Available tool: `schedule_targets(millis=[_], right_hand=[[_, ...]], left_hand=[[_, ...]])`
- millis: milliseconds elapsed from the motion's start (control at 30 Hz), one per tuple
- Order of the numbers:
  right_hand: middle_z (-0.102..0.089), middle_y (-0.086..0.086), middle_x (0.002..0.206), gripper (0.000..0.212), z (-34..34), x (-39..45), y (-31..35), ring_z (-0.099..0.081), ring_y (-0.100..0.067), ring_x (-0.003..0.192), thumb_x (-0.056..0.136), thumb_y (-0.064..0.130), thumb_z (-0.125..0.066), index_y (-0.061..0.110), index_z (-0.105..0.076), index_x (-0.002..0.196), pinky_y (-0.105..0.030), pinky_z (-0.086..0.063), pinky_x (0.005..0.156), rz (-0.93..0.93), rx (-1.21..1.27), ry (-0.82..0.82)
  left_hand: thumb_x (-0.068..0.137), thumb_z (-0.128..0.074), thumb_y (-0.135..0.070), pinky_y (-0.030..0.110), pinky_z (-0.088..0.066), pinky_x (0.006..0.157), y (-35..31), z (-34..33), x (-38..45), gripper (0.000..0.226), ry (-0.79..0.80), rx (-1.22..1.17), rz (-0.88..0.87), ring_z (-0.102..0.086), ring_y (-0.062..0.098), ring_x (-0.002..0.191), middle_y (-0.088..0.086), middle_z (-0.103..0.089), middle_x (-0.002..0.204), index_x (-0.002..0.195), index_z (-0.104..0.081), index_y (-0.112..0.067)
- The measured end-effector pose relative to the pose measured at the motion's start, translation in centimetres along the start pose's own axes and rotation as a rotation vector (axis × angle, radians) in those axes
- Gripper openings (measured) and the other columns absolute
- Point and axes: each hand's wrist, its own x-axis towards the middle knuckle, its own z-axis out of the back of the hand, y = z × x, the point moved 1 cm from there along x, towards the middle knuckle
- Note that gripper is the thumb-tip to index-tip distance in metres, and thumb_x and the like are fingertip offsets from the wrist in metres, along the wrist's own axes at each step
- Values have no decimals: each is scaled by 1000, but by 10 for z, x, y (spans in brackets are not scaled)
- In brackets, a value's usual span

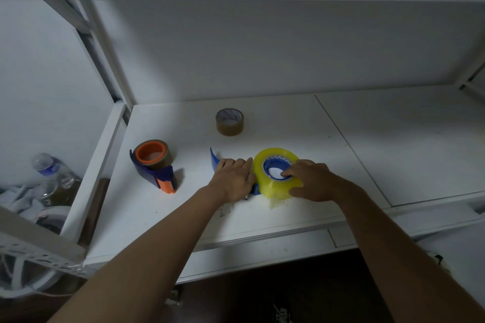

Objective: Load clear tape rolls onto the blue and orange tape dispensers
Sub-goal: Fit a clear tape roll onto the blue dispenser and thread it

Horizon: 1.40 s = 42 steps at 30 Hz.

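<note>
A yellowish clear tape roll lies flat on the white shelf, seated around the blue hub of a blue tape dispenser. My left hand rests on the dispenser's body, fingers curled over it. With its fingers reaching into the hub and its thumb against the roll's side, my right hand grips the roll. A loose end of tape hangs at the roll's front. To the left stands a blue and orange dispenser carrying a brown roll.
A loose brown tape roll stands farther back on the shelf. A plastic bottle and clutter lie below to the left, beyond the white frame post. An upper shelf edge runs overhead.
</note>
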Motion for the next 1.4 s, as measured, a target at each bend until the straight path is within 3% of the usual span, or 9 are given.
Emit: schedule_targets(millis=[200, 300, 433, 533, 667, 867, 1033, 1233, 1400], right_hand=[[-51, 2, 134, 52, -21, 7, 4, -36, -22, 132, 83, 54, -60, 25, -56, 126, -38, -30, 103, 68, -129, -183], [-62, -2, 116, 68, -28, 6, 6, -51, -26, 119, 71, 71, -45, 20, -65, 111, -41, -37, 95, 87, -79, -287], [-68, -5, 91, 62, -39, 8, 12, -63, -30, 97, 69, 69, -44, 14, -68, 87, -44, -45, 84, 85, -59, -457], [-67, -3, 82, 56, -43, 12, 21, -65, -27, 86, 70, 68, -49, 15, -65, 78, -47, -45, 89, 32, -73, -519], [-69, -2, 87, 60, -45, 15, 29, -63, -24, 92, 71, 73, -45, 18, -67, 78, -51, -37, 98, -27, -91, -490], [-61, -7, 127, 69, -48, 13, 5, -44, -28, 132, 76, 64, -35, 16, -65, 116, -51, -22, 108, 111, -118, -370], [-63, -5, 123, 73, -45, 18, 16, -44, -28, 130, 76, 71, -31, 15, -65, 109, -51, -15, 110, 65, -137, -363], [-69, -2, 100, 65, -43, 25, 32, -54, -22, 109, 73, 79, -50, 18, -66, 86, -48, -18, 107, -53, -118, -447], [-69, 2, 100, 60, -42, 28, 35, -54, -20, 107, 74, 77, -52, 20, -65, 87, -45, -21, 106, -77, -101, -459]], left_hand=[[91, -18, -38, 36, -28, 94, -1, 2, -2, 52, -41, 0, -22, -49, 26, 103, 6, -55, 111, 128, -44, -13], [95, -20, -36, 37, -29, 95, -5, 6, -3, 46, -42, -8, -24, -48, 26, 104, 6, -54, 111, 123, -48, -12], [85, -13, -41, 38, -28, 96, -4, 4, -2, 57, -29, -44, -9, -49, 26, 104, 4, -55, 110, 124, -46, -15], [85, -11, -41, 38, -28, 96, -2, 1, -1, 56, -15, -98, 3, -48, 25, 103, 2, -53, 107, 123, -45, -18], [98, -18, -30, 38, -28, 98, -3, 5, -2, 35, -21, -190, 34, -48, 25, 102, 2, -52, 102, 114, -46, -18], [99, -19, -25, 37, -26, 98, -4, 7, -2, 33, -10, -238, 72, -47, 27, 105, 4, -55, 106, 114, -48, -17], [100, -17, -23, 39, -25, 100, -5, 8, -1, 40, -27, -263, 89, -47, 28, 109, 6, -57, 114, 128, -45, -15], [98, -9, -22, 38, -23, 104, -3, 8, 1, 53, -31, -325, 102, -45, 30, 120, 12, -56, 132, 139, -41, -11], [92, -12, -28, 36, -26, 97, -1, 6, 2, 53, -63, -296, 71, -51, 27, 109, 12, -61, 121, 121, -52, -9]])
